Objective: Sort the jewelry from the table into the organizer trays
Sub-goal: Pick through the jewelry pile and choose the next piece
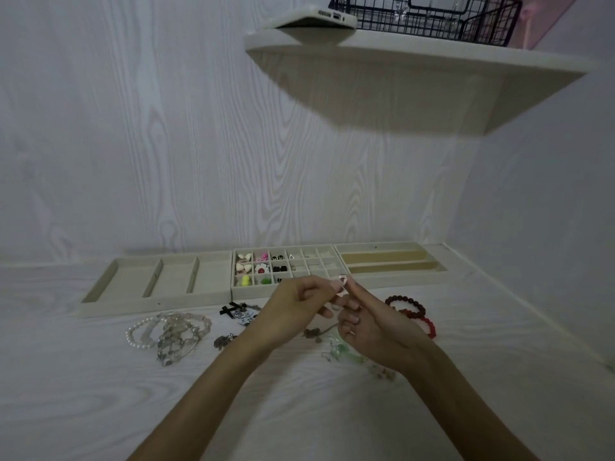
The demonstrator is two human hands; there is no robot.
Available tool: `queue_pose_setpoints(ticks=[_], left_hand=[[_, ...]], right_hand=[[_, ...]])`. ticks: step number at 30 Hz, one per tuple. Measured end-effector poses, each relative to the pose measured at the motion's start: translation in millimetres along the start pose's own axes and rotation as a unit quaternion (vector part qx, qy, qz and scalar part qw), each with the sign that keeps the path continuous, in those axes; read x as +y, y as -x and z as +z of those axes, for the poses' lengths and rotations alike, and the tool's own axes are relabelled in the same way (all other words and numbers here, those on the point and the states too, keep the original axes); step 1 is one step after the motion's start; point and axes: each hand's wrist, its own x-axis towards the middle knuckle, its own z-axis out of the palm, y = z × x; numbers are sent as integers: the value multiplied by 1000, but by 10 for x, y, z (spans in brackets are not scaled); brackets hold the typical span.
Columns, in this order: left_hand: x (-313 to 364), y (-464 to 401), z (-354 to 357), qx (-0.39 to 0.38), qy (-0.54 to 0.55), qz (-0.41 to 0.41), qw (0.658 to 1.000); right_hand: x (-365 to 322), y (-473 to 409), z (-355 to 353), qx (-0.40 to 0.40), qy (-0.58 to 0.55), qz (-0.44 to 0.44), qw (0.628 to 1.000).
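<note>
Head view: white wood-grain table [100, 410] set against a matching wall, with a second wall closing in on the right. A shelf [416, 61] overhangs upper right, carrying a phone [316, 18] and a black wire basket [432, 18].

Three beige organizer trays sit in a row along the back edge, touching side by side: left tray [156, 281] with wide slots, grid tray [286, 267] partly filled with small earrings, right tray [392, 261] with long channels.

Loose jewelry lies in front of the trays: pale bead bracelets [169, 331] at left, black bow pieces [233, 309] near centre, red bead bracelets [412, 311] at right, green pieces [339, 351] under the right wrist. Near half of the table is open.

Both hands are raised just before the grid tray, fingertips meeting. Left hand [293, 314] and right hand [369, 321] each have fingers curled, pinching a small clear-pink piece [342, 280] between them; its exact type is too small to tell.
</note>
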Motion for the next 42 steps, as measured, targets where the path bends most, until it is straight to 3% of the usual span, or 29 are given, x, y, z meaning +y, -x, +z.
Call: queue_pose_setpoints(ticks=[5,11,16,19,21,22,23,25,26,27,30,37,42], left_hand=[[-16,-42,-59,99,0,74,992],[-109,-133,-256,153,-150,147,966],[-98,-312,-448,124,-131,170,969],[-78,-513,-574,143,-115,162,970],[-78,-718,-712,161,-134,137,968],[-74,-839,-797,162,-145,120,969],[-57,-964,-875,155,-158,105,970],[-16,-1256,-975,126,-198,86,968],[9,-1400,-995,108,-218,79,967],[29,-1516,-1007,87,-237,73,965],[-18,-1878,-987,40,-318,57,946],[-275,-2185,-924,-65,-472,-2,879],[-331,-2175,-831,-74,-536,-24,840]], right_hand=[[-11,-37,166,15,12,-20,1000],[-3,-249,250,40,50,-11,998],[-38,-495,322,45,54,-1,998],[-147,-711,258,-4,85,-34,996],[-313,-905,90,2,252,-116,961],[-414,-1009,-31,36,380,-171,908],[-518,-1100,-155,71,506,-214,832],[-682,-1281,-386,76,688,-206,692],[-731,-1355,-466,56,742,-175,645],[-754,-1377,-493,32,771,-139,621],[-748,-1443,-551,-19,788,-78,611],[-745,-1471,-630,-68,756,-56,649],[-735,-1493,-689,-82,761,-40,643]])
